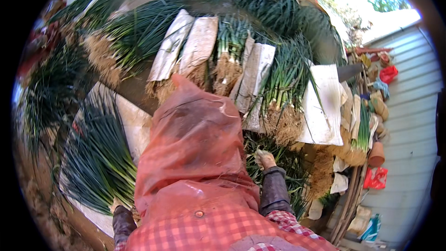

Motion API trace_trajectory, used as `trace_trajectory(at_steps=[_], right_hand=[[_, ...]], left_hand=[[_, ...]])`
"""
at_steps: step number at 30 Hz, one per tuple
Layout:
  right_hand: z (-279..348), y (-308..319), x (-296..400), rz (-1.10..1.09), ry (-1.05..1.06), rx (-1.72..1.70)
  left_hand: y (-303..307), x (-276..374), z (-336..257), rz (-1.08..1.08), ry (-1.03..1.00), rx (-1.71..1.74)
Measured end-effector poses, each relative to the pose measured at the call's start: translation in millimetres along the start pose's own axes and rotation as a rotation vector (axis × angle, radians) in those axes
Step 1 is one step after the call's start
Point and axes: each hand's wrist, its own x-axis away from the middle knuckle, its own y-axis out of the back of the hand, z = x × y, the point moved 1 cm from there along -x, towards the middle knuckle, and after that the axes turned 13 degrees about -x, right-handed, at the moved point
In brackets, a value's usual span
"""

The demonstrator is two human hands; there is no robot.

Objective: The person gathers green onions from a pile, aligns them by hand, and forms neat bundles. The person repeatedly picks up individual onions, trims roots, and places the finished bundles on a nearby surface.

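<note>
At the lower left, my left hand (116, 205) touches the pale stalk ends of a large heap of green onions (99, 157), which lies on a whitish woven sack (134, 125); whether the fingers grip any stalks cannot be told. Right of my red plastic apron (195, 136), my right hand (265, 159) is held with curled fingers above loose green leaves (296, 170). Whether something small is between those fingers is unclear. Just beyond it lies a rooted bunch of green onions (284, 104), beside a white woven sack (322, 108).
More rooted onion bunches (226, 59) and sack pieces (200, 42) lie in a row ahead. Another onion heap (132, 35) fills the upper left. Along the right stand wooden rails (348, 202), a brown pot (377, 154), red bags (375, 177) and a corrugated metal wall (411, 111).
</note>
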Motion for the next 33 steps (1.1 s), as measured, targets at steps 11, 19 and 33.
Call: trace_trajectory(at_steps=[11,19,33], right_hand=[[89.3,-36.1,-152.0,-0.392,0.441,0.192],[133.8,-39.6,-121.8,-0.244,0.390,0.150],[169.6,-49.0,106.9,-0.247,1.174,0.402]], left_hand=[[57.8,65.3,-121.5,0.351,-0.165,1.074],[157.5,207.0,-265.9,0.338,-0.586,1.005],[92.2,572.7,-388.6,1.620,-0.809,0.412]])
